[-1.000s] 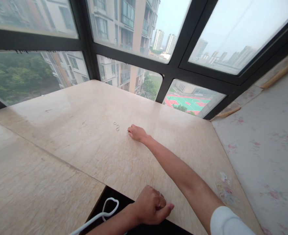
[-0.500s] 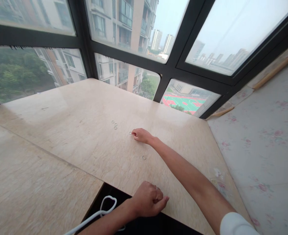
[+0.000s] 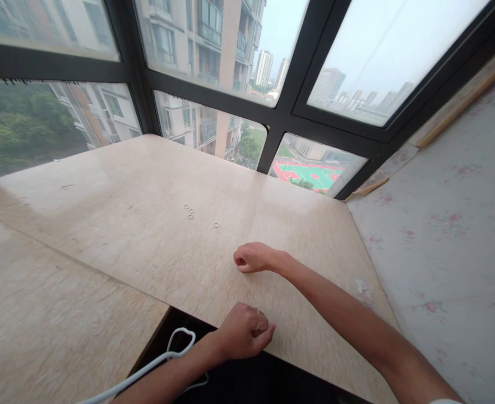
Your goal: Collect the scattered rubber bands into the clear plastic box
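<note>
My right hand [image 3: 252, 257] reaches across the beige marble sill [image 3: 104, 224], fingers pinched together with the tips down on the stone over a small metal ring. Farther out lie three small metal rings [image 3: 188, 211] in a cluster and a single ring [image 3: 216, 225] just right of them. My left hand [image 3: 242, 332] rests at the sill's near edge in a loose fist. A small glint shows at its knuckles, but what it holds is hidden.
A white cord [image 3: 175, 350] loops over the dark gap below the sill's near edge. Black-framed windows [image 3: 281, 112] close off the far side. A floral-patterned surface [image 3: 449, 235] runs along the right, with small stickers [image 3: 360, 286] near the sill's right edge.
My right hand left a ring beside the three-ring cluster, then pulled back toward me and pinched down where another loose ring lay. My left fist stayed put.
</note>
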Demonstrator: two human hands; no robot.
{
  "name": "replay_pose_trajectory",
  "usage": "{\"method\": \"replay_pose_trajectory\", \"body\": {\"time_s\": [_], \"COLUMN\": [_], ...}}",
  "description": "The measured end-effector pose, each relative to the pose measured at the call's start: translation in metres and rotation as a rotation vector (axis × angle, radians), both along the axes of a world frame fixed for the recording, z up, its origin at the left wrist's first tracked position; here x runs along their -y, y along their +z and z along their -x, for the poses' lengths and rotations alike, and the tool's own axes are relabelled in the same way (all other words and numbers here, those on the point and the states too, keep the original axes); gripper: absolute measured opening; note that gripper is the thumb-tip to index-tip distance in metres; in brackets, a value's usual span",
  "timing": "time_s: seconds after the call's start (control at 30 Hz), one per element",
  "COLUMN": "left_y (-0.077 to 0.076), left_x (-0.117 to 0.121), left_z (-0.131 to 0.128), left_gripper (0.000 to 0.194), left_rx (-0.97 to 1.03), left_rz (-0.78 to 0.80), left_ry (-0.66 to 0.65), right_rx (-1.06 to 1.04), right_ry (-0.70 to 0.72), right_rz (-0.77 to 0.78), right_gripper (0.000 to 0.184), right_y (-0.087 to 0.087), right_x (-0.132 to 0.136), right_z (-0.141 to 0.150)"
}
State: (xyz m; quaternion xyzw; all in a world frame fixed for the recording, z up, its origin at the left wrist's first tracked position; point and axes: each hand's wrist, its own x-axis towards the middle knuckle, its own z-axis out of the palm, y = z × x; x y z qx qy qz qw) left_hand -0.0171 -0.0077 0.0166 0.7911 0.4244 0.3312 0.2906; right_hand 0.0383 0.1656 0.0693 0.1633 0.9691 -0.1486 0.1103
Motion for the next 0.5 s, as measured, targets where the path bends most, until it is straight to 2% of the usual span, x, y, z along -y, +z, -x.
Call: {"method": "replay_pose_trajectory", "body": {"time_s": [0.13,0.27,0.5], "left_y": [-0.001,-0.002,-0.003], "left_x": [0.000,0.001,0.000], "left_z": [-0.001,-0.001,0.001], "left_gripper": [0.040,0.039,0.040], "left_rx": [-0.017,0.006,0.017], "left_rz": [-0.013,-0.036,-0.051], "left_ry": [0.003,0.001,0.008], "right_rx": [0.036,0.018,-0.198], "right_ry": [-0.026,-0.065,-0.263], "right_rz": [-0.008,0.066,0.265], "right_gripper": [0.007,0.005,0.004], "right_y": [-0.001,0.004,0.017], "right_x": [0.007,0.003,0.001], "right_z": [-0.002,-0.012,-0.064]}}
